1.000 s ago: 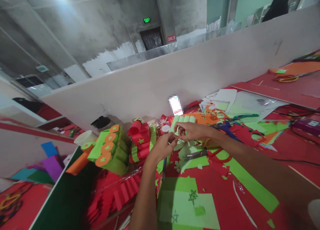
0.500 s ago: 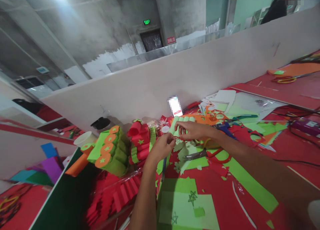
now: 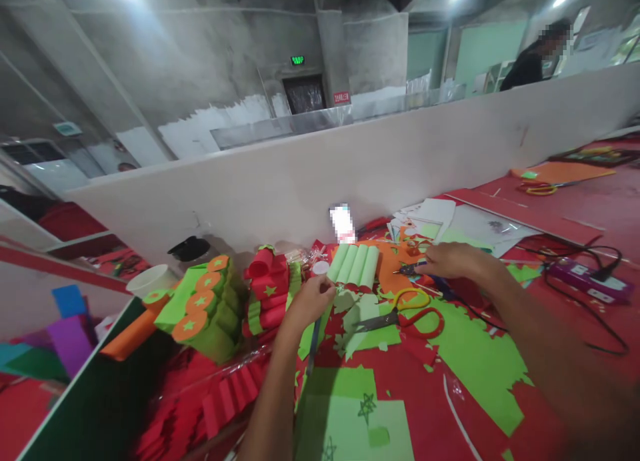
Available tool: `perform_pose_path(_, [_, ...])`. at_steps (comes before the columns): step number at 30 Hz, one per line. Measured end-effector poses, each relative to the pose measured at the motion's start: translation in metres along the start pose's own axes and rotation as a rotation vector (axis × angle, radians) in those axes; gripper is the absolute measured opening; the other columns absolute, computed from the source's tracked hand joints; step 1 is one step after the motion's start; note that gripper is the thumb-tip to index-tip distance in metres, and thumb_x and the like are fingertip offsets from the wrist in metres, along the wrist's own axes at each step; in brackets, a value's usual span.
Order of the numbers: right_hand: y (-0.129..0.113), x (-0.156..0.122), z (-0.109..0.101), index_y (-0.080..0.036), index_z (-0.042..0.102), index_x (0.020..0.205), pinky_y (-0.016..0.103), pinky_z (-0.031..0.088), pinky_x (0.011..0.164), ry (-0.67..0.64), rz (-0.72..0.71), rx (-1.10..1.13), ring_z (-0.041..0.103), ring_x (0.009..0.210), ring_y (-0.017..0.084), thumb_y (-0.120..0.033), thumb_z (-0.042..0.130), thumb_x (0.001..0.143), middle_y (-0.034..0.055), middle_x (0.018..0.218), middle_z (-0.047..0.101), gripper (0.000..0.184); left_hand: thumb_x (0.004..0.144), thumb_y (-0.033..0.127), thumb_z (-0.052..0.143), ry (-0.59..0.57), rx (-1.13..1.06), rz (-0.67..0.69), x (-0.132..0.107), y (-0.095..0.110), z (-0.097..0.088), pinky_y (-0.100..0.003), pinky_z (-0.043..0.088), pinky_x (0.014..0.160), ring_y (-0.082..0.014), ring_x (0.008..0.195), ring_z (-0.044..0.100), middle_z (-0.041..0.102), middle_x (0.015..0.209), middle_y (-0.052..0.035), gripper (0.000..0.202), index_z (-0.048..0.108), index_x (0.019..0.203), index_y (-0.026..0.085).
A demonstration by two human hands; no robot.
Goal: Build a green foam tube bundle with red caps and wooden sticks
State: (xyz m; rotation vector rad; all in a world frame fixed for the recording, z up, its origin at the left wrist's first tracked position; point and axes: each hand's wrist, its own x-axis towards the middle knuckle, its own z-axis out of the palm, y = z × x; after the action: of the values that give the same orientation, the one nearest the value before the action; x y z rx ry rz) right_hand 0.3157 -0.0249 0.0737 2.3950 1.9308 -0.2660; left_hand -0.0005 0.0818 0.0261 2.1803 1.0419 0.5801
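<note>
My left hand (image 3: 312,302) is closed in a pinch at the lower left corner of a bundle of light green paper rolls (image 3: 354,266). Whatever lies between its fingertips is too small to make out. To the right, my right hand (image 3: 453,259) has its fingers round a glue gun (image 3: 414,269), whose nozzle points left towards the rolls. Below the rolls lie scissors (image 3: 400,317) with one yellow and one red handle, on top of green paper scraps (image 3: 367,341). Part of the glue gun is hidden by my hand.
Green and orange rolls with stars (image 3: 203,307) and a red roll bundle (image 3: 270,287) stand at left. Folded red strips (image 3: 230,394) lie in front. A lit phone (image 3: 343,223) leans on the white partition (image 3: 280,181). A purple power strip (image 3: 590,281) with cables is at right.
My right hand has left the green rolls, moved right and taken hold of the glue gun. The left hand stays beside the rolls. The view has shifted slightly.
</note>
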Motion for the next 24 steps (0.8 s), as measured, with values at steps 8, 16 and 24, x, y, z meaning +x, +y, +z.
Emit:
perform_pose_path(8, [0.049,0.007,0.070,-0.018,0.055,0.060,0.032,0.038,0.055,0.032,0.040,0.145,0.062,0.065,0.026,-0.061,0.047,0.079,0.0119,0.070,0.064,0.048,0.072,0.025,0.049,-0.015,-0.062,0.000,0.001,0.001,0.006,-0.022,0.035,0.054,-0.0127,0.058,0.048,0.055,0.062,0.0013,0.012,0.055,0.068,0.016])
perform_pose_path(16, [0.061,0.000,0.059,-0.019,0.055,0.068,0.027,0.036,0.051,0.089,-0.045,0.543,0.051,0.056,0.017,-0.059,0.045,0.081,0.0017,0.061,0.058,0.043,0.073,0.026,0.049,-0.033,-0.107,0.008,0.002,0.004,0.005,-0.023,0.035,0.054,-0.0125,0.057,0.048,0.054,0.059,0.0021,0.012,0.054,0.067,0.016])
perform_pose_path(24, [0.037,-0.022,0.040,-0.020,0.050,0.093,0.032,0.047,0.063,0.116,-0.224,1.122,0.058,0.062,0.018,-0.054,0.050,0.083,0.0023,0.068,0.062,0.035,0.075,0.027,0.049,-0.032,-0.145,-0.003,0.003,0.002,0.007,-0.023,0.035,0.054,-0.0122,0.056,0.048,0.054,0.059,0.0025,0.013,0.054,0.069,0.016])
